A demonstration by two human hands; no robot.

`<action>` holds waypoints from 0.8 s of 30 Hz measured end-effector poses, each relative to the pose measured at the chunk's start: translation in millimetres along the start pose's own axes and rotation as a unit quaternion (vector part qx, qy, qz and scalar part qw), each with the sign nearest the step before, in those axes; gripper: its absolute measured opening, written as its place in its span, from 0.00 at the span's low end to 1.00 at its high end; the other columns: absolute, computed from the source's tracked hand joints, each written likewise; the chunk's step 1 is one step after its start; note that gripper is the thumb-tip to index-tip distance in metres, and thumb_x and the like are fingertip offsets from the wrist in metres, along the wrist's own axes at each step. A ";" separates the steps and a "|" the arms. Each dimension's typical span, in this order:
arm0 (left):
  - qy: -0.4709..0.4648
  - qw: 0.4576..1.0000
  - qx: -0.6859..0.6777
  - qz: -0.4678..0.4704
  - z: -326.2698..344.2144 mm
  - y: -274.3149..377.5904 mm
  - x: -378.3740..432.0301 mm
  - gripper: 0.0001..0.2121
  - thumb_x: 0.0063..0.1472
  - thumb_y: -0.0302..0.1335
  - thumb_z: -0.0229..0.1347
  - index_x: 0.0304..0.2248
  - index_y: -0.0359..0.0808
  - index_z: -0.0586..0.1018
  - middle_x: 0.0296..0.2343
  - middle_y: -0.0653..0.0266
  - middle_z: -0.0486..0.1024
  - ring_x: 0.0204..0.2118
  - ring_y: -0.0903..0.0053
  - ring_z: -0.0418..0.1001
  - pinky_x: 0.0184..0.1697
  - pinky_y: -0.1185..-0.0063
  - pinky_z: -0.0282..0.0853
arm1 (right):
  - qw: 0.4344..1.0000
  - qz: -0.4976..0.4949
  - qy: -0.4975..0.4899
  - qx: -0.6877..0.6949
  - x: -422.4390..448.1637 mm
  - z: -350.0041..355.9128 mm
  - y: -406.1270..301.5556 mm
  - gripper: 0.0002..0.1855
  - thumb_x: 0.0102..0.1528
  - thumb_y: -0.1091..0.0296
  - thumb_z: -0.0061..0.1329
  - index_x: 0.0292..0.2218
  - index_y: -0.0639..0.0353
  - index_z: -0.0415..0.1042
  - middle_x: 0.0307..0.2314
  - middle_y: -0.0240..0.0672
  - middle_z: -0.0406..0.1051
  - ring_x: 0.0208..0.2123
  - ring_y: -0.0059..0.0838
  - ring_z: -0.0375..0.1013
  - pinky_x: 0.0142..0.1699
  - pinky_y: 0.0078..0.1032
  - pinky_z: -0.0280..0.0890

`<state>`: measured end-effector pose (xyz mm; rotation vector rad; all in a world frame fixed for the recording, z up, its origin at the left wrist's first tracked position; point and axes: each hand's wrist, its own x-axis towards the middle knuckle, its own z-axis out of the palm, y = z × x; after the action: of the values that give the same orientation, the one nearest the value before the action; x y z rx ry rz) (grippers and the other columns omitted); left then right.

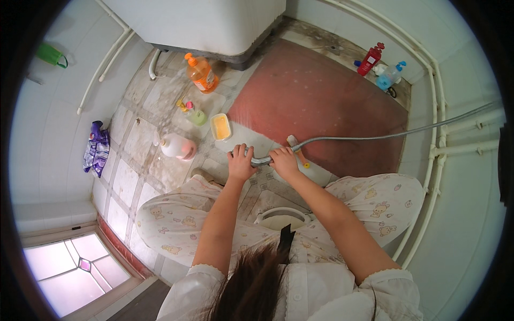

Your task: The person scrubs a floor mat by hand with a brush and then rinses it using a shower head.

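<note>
A chrome hand shower (262, 161) is in both my hands, held out over the floor in front of my knees. Around its head end, partly covering it, closes my left hand (241, 162). My right hand (284, 160) grips the handle near the hose joint. From there a grey metal shower hose (361, 139) runs off to the right wall. Just beyond my right hand lies a brush-like tool (302, 154) with a yellow tip, partly hidden. An open white tub of yellow-orange contents (221, 126) sits beyond my left hand.
A dark red mat (321, 100) covers much of the floor. Left stand an orange pump bottle (202, 76), a small green-liquid bottle (196, 116) and a white-pink jug (178, 146). Red (369, 60) and blue (388, 77) bottles stand far right. White pipes (434, 120) line the wall.
</note>
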<state>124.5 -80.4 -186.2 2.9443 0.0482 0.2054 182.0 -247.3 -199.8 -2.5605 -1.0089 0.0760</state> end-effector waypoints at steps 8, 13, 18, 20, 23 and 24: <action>-0.038 0.997 -0.025 0.067 11.3 23.1 6.9 0.33 0.27 0.35 0.62 0.40 0.44 0.66 0.40 0.61 0.60 0.46 0.67 0.57 0.42 0.64 0.53 | 0.997 0.068 -0.034 -0.033 -28.9 -15.4 12.5 0.16 0.37 0.63 0.53 0.31 0.54 0.67 0.28 0.31 0.67 0.37 0.30 0.64 0.43 0.28 0.56; -0.049 0.985 -0.057 0.155 24.5 46.2 2.9 0.31 0.28 0.34 0.61 0.39 0.44 0.66 0.40 0.60 0.60 0.45 0.66 0.57 0.42 0.64 0.54 | 0.975 0.110 -0.193 0.014 -46.7 -30.7 32.8 0.17 0.36 0.55 0.50 0.26 0.56 0.69 0.22 0.36 0.69 0.27 0.35 0.69 0.32 0.31 0.63; -0.035 0.969 -0.080 0.233 34.4 67.0 -1.3 0.30 0.28 0.34 0.61 0.38 0.45 0.68 0.38 0.60 0.61 0.44 0.65 0.58 0.41 0.64 0.55 | 0.946 0.106 -0.303 0.034 -66.2 -37.0 43.0 0.19 0.37 0.48 0.45 0.23 0.56 0.72 0.19 0.38 0.70 0.24 0.37 0.70 0.29 0.31 0.64; -0.034 0.969 -0.082 0.229 36.2 67.9 -2.0 0.30 0.28 0.34 0.60 0.38 0.46 0.68 0.38 0.60 0.61 0.45 0.65 0.58 0.41 0.64 0.55 | 0.948 0.114 -0.295 0.039 -70.4 -35.9 42.2 0.19 0.37 0.48 0.45 0.23 0.55 0.73 0.19 0.37 0.70 0.24 0.36 0.70 0.29 0.32 0.64; -0.035 0.970 -0.074 0.230 35.5 67.1 -0.5 0.29 0.29 0.34 0.60 0.38 0.45 0.67 0.38 0.60 0.61 0.45 0.65 0.57 0.42 0.63 0.55 | 0.953 0.128 -0.275 0.006 -71.8 -31.5 37.5 0.18 0.37 0.50 0.45 0.23 0.54 0.73 0.19 0.37 0.70 0.23 0.36 0.70 0.29 0.32 0.64; -0.035 0.970 -0.069 0.232 34.7 66.7 0.3 0.29 0.30 0.34 0.60 0.38 0.45 0.67 0.38 0.60 0.61 0.45 0.65 0.57 0.42 0.63 0.54 | 0.955 0.131 -0.266 0.000 -72.4 -30.6 36.4 0.17 0.37 0.50 0.45 0.23 0.54 0.73 0.19 0.37 0.70 0.24 0.36 0.70 0.29 0.32 0.64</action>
<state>130.9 -152.3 -207.3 2.7732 -0.6415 0.1606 157.7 -330.0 -191.6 -2.7171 -0.8220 0.8772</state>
